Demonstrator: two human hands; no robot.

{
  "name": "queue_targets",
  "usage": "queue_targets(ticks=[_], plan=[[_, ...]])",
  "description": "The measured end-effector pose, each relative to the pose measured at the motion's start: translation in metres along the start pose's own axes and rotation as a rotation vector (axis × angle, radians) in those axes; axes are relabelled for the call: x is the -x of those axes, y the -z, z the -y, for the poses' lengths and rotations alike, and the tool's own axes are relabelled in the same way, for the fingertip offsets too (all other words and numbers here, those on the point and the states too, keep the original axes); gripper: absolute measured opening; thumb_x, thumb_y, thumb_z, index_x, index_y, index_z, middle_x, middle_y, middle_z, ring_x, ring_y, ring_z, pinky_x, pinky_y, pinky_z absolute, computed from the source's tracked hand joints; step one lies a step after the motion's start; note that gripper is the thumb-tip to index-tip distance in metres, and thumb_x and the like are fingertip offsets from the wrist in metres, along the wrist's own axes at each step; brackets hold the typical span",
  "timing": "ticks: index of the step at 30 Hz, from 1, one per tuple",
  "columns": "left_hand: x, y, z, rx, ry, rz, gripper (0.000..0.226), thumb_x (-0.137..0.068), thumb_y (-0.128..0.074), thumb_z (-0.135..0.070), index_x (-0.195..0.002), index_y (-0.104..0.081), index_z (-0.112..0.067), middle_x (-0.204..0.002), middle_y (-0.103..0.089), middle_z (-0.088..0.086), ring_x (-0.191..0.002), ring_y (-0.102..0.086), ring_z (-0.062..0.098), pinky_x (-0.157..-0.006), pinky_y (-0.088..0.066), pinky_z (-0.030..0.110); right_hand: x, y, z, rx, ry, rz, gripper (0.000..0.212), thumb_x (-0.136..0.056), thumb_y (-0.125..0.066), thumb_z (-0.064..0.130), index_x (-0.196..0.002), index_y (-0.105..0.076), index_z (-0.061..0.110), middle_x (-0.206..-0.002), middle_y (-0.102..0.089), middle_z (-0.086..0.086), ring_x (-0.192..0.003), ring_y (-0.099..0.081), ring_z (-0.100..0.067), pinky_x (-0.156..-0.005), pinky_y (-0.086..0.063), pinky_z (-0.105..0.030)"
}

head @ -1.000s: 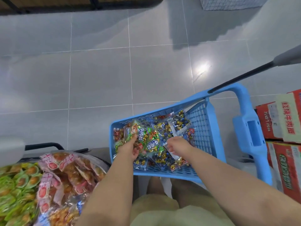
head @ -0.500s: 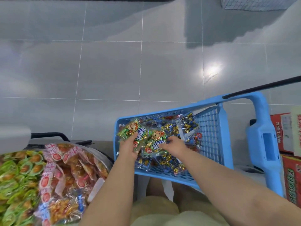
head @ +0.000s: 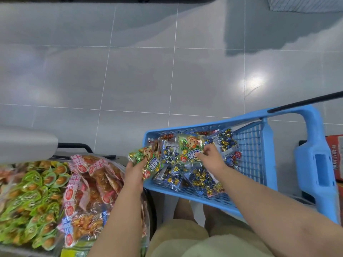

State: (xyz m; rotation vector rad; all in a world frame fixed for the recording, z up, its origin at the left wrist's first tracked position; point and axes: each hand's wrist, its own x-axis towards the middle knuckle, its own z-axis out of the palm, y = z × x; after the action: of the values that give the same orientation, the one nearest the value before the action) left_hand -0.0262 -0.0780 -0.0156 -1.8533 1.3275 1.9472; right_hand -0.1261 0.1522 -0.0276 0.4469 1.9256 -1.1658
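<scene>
Fingers of my left hand (head: 136, 172) curl round the lower end of the first green candy bag (head: 148, 161), with the thumb on top, so the grip is closed tight on the foil. That bag hangs tilted across the near left corner of the blue basket (head: 249, 156), partly over the rim and partly outside it. My right hand (head: 212, 158) reaches into the basket, and its fingers pinch the lower right edge of the second green candy bag (head: 190, 148). This one lies face up on top of the other sweets, close to the far wall. Under and around both bags lie clear packs of blue-and-gold sweets (head: 199, 178), which cover most of the basket's bottom on the left side. The mesh on the right side shows bare. A black handle bar (head: 306, 102) runs out from the basket's far right corner toward the edge of the view. On my left, a heap of green snack packets (head: 33, 191) touches a heap of pink-and-red snack packets (head: 92, 182), and my left forearm crosses the edge of the pink-and-red heap. Red cartons (head: 335, 154) show at the right edge, just behind the basket's thick blue end piece. Grey floor tiles (head: 139, 80) fill the upper half, and my beige shorts (head: 185, 242) sit at the bottom, with the basket's near edge above my knees.
</scene>
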Motion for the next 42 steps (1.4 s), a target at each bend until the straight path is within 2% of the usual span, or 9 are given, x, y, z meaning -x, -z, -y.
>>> queue_targets(ticks=[4, 8, 12, 15, 20, 25, 30, 37, 42], plan=[[0.016, 0.002, 0.0, -0.061, 0.043, 0.15, 0.028, -0.088, -0.066, -0.015, -0.114, -0.057, -0.02, -0.111, -0.07, 0.01, -0.096, -0.069, 0.029, -0.075, -0.058, 0.043, 0.021, -0.001, 0.023, -0.134, 0.017, 0.218, 0.053, -0.086, -0.067, 0.025, -0.132, -0.039, 0.023, -0.13, -0.046, -0.004, -0.118, -0.048, -0.02, -0.091, -0.044, -0.032], [0.032, 0.006, -0.002, 0.093, 0.105, 0.335, 0.055, -0.085, -0.054, -0.057, -0.125, -0.058, -0.02, -0.119, -0.068, 0.014, -0.105, -0.066, 0.034, -0.084, -0.055, 0.051, 0.037, -0.039, 0.038, -0.013, 0.086, 0.401, 0.058, -0.089, -0.063, 0.02, -0.141, -0.037, 0.017, -0.142, -0.044, -0.011, -0.107, -0.053, -0.005, -0.075, -0.043, -0.005], [0.045, 0.02, -0.006, -0.096, -0.001, 0.095, 0.078, -0.061, -0.082, -0.046, -0.126, -0.048, -0.022, -0.117, -0.064, 0.002, -0.091, -0.067, 0.025, -0.064, -0.057, 0.036, 0.043, -0.082, 0.042, 0.061, 0.166, 0.481, 0.051, -0.09, -0.063, 0.025, -0.137, -0.045, 0.017, -0.124, -0.056, 0.004, -0.095, -0.054, 0.002, -0.071, -0.047, -0.008], [0.041, 0.037, -0.012, -0.218, -0.105, -0.153, 0.105, -0.065, -0.083, -0.047, -0.149, -0.028, -0.02, -0.15, -0.039, 0.007, -0.129, -0.046, 0.03, -0.099, -0.046, 0.046, 0.029, -0.1, 0.044, 0.069, 0.166, 0.457, 0.033, -0.095, -0.051, 0.037, -0.127, -0.054, 0.028, -0.117, -0.054, 0.014, -0.093, -0.053, 0.001, -0.08, -0.043, -0.015], [0.033, 0.063, -0.041, -0.286, -0.342, -0.409, 0.101, -0.067, -0.08, -0.053, -0.149, -0.028, -0.025, -0.152, -0.037, 0.003, -0.136, -0.039, 0.027, -0.102, -0.038, 0.038, -0.02, -0.118, 0.044, 0.489, 0.292, 0.289, 0.034, -0.097, -0.046, 0.016, -0.129, -0.054, 0.016, -0.127, -0.057, -0.004, -0.077, -0.052, -0.008, -0.068, -0.042, -0.02], [0.012, 0.074, -0.054, -0.241, -0.226, -0.352, 0.108, -0.066, -0.08, -0.055, -0.151, -0.023, -0.021, -0.154, -0.033, 0.005, -0.137, -0.036, 0.031, -0.106, -0.034, 0.049, -0.05, -0.146, 0.05, 1.012, 0.493, 0.422, 0.059, -0.086, -0.059, 0.014, -0.142, -0.04, 0.021, -0.142, -0.043, -0.01, -0.128, -0.04, -0.027, -0.104, -0.035, -0.034], [0.002, 0.076, -0.056, -0.171, -0.197, -0.275, 0.111, -0.063, -0.082, -0.053, -0.151, -0.022, -0.022, -0.154, -0.032, 0.004, -0.137, -0.036, 0.031, -0.106, -0.033, 0.051, -0.055, -0.152, 0.044, 1.198, 0.523, 0.329, 0.039, -0.081, -0.068, 0.032, -0.117, -0.057, 0.029, -0.116, -0.056, -0.005, -0.109, -0.049, -0.024, -0.086, -0.041, -0.031], [0.01, 0.08, -0.06, 0.02, -0.165, -0.18, 0.117, -0.061, -0.084, -0.051, -0.152, -0.018, -0.021, -0.156, -0.027, 0.007, -0.14, -0.033, 0.03, -0.109, -0.031, 0.049, -0.019, -0.105, 0.076, 0.461, 0.52, 0.187, 0.011, -0.077, -0.076, 0.026, -0.078, -0.065, 0.028, -0.086, -0.06, 0.007, -0.083, -0.052, -0.012, -0.07, -0.04, -0.024], [0.031, 0.081, -0.068, 0.139, -0.225, -0.117, 0.125, -0.046, -0.087, -0.055, -0.15, -0.025, -0.024, -0.154, -0.033, 0.006, -0.137, -0.038, 0.029, -0.11, -0.033, 0.051, 0.017, -0.068, 0.092, 0.143, 0.463, -0.015, 0.024, -0.081, -0.072, 0.024, -0.069, -0.051, 0.023, -0.073, -0.054, 0.006, -0.067, -0.05, -0.008, -0.056, -0.039, -0.009]])
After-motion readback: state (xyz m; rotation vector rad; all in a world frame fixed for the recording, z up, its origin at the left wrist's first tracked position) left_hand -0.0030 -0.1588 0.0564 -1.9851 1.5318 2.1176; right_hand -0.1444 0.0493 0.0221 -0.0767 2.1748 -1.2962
